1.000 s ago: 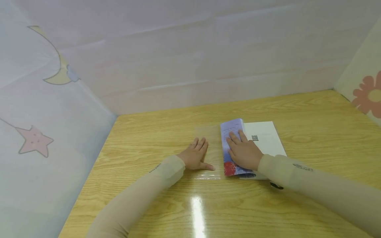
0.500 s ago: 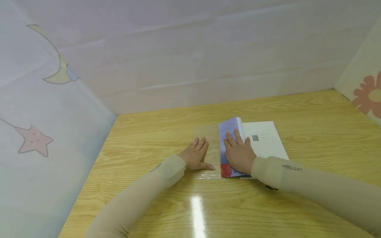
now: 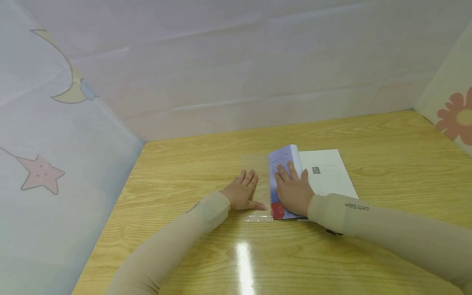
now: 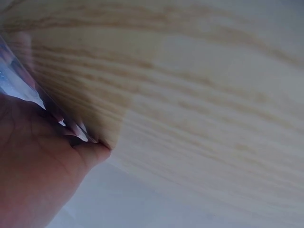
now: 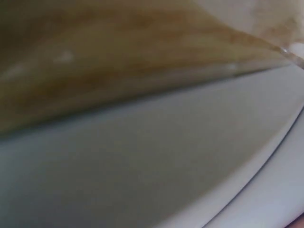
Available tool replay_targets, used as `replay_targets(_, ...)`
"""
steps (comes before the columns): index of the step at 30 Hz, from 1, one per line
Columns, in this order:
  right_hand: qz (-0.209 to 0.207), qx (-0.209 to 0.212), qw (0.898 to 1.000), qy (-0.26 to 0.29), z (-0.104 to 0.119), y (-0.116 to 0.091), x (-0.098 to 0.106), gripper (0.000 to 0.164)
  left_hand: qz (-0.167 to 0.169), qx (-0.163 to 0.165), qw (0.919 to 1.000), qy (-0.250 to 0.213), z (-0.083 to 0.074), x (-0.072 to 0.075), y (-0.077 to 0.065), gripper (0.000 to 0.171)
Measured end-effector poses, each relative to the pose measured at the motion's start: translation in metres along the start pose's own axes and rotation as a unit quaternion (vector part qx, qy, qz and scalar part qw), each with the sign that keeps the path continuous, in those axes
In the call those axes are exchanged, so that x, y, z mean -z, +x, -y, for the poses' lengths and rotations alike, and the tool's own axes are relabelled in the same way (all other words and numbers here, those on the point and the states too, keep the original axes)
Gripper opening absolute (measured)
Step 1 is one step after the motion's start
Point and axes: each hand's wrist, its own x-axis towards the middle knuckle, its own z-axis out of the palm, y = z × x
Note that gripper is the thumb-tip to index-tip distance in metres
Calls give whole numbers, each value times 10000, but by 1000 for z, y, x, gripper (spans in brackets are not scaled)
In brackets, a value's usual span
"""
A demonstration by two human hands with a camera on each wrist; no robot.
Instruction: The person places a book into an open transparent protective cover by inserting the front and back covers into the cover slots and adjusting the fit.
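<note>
A book or booklet lies on the table, its white page with a small QR code [image 3: 332, 172] on the right. Folded over toward the left is a blue-purple cover flap [image 3: 280, 156] with printed lines and a red patch at its near end. My right hand [image 3: 293, 191] rests on this flap with fingers spread. Left of it, my left hand [image 3: 241, 192] presses flat on a clear plastic sheet [image 3: 259, 166], thumb pointing right. The left wrist view shows the left hand [image 4: 42, 161] low at the side. Only a sliver of the right hand shows in the right wrist view.
The wooden table [image 3: 191, 164] reaches back to a pale wall covering [image 3: 228, 73]. On the left, another covering has a pink star [image 3: 43, 174] and a moon. A red flower [image 3: 459, 114] is printed at the right. Light glares off the table's near part.
My right hand has slid to the left, and the blue-purple flap has shifted left with it over the plastic sheet. The left hand has stayed in place.
</note>
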Motion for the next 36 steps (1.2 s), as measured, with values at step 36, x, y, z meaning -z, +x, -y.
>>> replay_targets(36, 66, 295, 9995, 72, -9, -4, -4, 47, 39, 64, 9999, -145, -1, 2, -1, 100)
